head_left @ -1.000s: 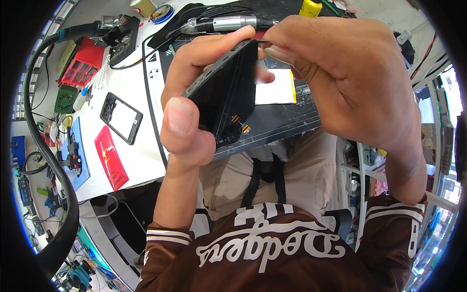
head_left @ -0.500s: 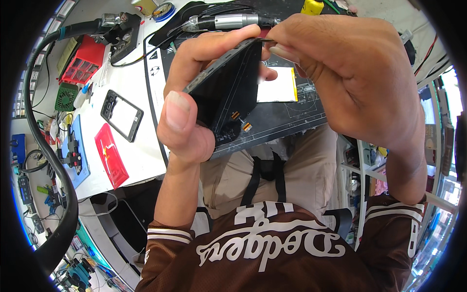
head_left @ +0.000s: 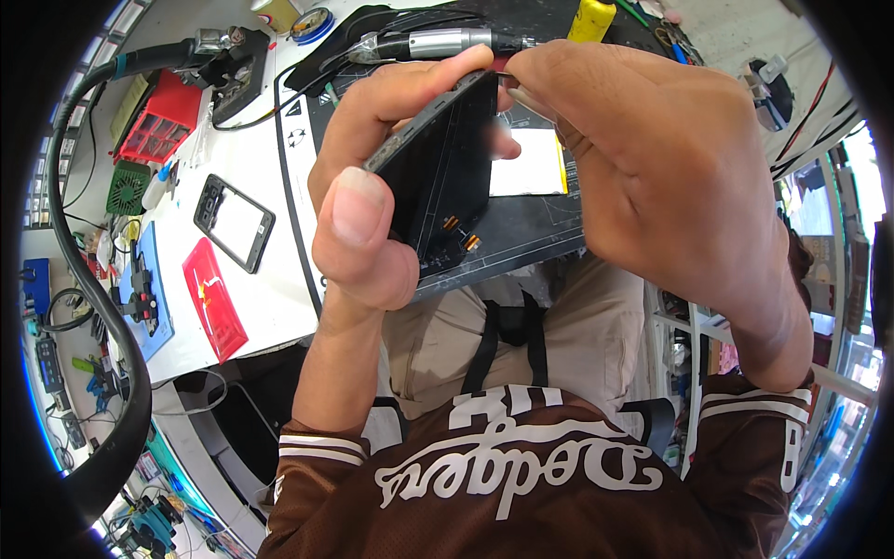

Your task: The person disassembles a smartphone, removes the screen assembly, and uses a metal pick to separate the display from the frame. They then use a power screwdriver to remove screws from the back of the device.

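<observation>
My left hand (head_left: 363, 219) grips a phone's black screen assembly (head_left: 438, 154) by its edges, thumb on the near side and fingers along the far side. It is tilted on edge above the dark work mat (head_left: 540, 233). At its top corner, my right hand (head_left: 661, 163) is closed in a pinch on a thin, dark, blade-like piece (head_left: 504, 74) touching the edge; most of that piece is hidden by the fingers. Beyond the phone lies a flat white pack with a yellow edge (head_left: 529, 163), resembling a battery. Small orange-gold flex connectors (head_left: 472, 242) show below the screen.
Left on the white table are an empty black phone frame (head_left: 235, 224), a red packet (head_left: 214, 298) and a red drawer box (head_left: 163, 116). A silver cylindrical tool (head_left: 438, 42) lies at the back. A thick black cable arm (head_left: 65, 233) curves along the left side.
My right hand has shifted slightly left and turned at the phone's corner. The phone has tilted a little more upright in my left hand, whose thumb has moved slightly right.
</observation>
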Demonstrator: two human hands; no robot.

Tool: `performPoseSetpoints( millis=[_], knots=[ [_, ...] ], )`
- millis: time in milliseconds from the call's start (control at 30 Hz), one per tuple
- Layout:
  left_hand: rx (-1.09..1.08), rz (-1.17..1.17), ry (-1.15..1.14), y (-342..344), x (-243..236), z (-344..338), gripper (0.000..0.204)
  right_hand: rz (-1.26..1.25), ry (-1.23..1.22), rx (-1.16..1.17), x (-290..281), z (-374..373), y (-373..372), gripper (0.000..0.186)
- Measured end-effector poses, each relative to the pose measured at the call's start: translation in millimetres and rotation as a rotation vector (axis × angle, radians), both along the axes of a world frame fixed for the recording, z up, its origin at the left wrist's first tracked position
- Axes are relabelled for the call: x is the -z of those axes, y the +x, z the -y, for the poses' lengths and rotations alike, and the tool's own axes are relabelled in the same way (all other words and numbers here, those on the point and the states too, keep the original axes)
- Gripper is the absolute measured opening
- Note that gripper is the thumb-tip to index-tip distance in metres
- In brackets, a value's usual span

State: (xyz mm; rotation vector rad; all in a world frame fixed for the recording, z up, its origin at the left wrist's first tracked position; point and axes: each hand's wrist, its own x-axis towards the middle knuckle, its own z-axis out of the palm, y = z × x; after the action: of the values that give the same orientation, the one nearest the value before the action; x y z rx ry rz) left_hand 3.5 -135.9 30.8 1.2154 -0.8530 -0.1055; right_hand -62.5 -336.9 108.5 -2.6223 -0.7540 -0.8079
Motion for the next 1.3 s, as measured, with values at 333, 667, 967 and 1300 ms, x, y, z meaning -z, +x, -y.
performPoseSetpoints(
  millis=[333,667,967,1300],
  knots=[
    [0.067,-0.052,-0.067,6.0,7.1,2.4,0.086,-0.003,0.016,-0.064,0.9,6.7,7.8,0.034],
    [0.028,-0.065,-0.027,5.3,5.9,0.9,0.091,-0.063,0.176,-0.034,15.1,-2.2,10.6,0.024],
    [0.033,-0.08,-0.122,-1.6,5.8,6.0,0.083,-0.1,0.181,-0.057,15.6,2.3,5.9,0.018],
    [0.049,-0.066,-0.005,2.7,2.2,3.4,0.097,-0.087,0.425,-0.092,34.3,2.8,2.3,0.012]
  ],
)
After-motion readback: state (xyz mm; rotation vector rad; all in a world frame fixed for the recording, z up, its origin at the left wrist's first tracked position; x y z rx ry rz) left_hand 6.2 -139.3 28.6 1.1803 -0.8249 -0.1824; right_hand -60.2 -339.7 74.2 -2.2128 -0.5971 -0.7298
